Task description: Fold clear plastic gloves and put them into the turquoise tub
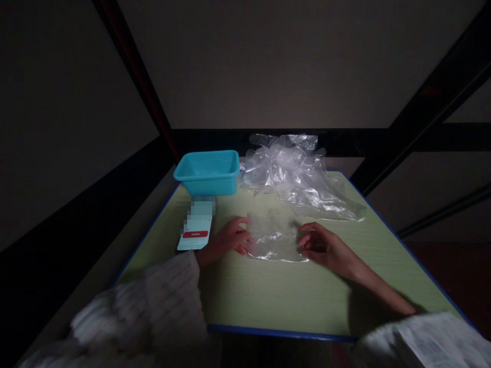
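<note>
The left hand [238, 236] and right hand [321, 245], fingers curved, are at opposite sides of a flat clear plastic piece [276, 244] on the pale worktop [276, 301]. Beyond lies a heap of crumpled clear plastic [287, 168]. A lit phone [197, 225] lies before a turquoise basin [210, 185].

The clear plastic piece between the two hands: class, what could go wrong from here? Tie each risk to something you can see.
The clear plastic piece looks thin and lies between the left hand and right hand, so uneven pulling might crease or tear it.

The phone lies close to the left wrist, so it could get nudged.

The plastic heap looks loose and crumpled, so it might shift or tangle if pulled.
</note>
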Demonstrator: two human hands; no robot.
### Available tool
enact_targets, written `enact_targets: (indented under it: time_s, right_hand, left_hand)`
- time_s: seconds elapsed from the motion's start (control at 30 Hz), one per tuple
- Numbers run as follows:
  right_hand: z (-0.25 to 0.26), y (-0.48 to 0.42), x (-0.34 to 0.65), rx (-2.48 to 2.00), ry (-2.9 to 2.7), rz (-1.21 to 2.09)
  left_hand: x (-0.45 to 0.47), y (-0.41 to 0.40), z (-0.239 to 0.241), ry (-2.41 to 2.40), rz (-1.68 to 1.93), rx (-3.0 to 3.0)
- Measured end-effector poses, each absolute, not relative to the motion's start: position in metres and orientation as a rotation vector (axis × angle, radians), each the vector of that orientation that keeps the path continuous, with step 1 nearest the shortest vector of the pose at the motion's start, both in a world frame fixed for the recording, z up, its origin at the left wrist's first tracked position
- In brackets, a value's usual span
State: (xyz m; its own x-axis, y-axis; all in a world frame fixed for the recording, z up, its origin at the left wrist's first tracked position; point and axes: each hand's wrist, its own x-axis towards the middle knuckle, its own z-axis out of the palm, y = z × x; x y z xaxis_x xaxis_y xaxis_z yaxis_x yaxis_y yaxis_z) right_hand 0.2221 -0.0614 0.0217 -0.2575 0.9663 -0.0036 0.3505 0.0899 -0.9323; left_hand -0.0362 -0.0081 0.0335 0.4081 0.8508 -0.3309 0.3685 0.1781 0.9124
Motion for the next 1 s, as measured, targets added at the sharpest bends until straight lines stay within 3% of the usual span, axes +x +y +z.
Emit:
enact_targets:
  time_s: [0.23,0.43,0.57,0.73,1.0]
  right_hand:
    - [0.040,-0.092,0.222,-1.253,-2.173,0.421]
    - [0.027,-0.116,0.231,-1.109,-2.487,0.105]
    - [0.024,-0.113,0.233,-1.096,-2.618,0.019]
    - [0.021,-0.111,0.235,-1.110,-2.669,-0.007]
    - [0.018,-0.112,0.235,-1.179,-2.665,0.019]
  left_hand:
    - [-0.051,-0.033,0.033,1.272,0.861,1.841]
    - [-0.073,-0.047,0.022,0.819,0.765,2.554]
    - [-0.078,-0.043,0.016,0.367,0.601,2.857]
    - [-0.077,-0.037,0.019,0.404,0.277,2.821]
    - [-0.080,-0.033,0.011,0.426,0.256,2.768]
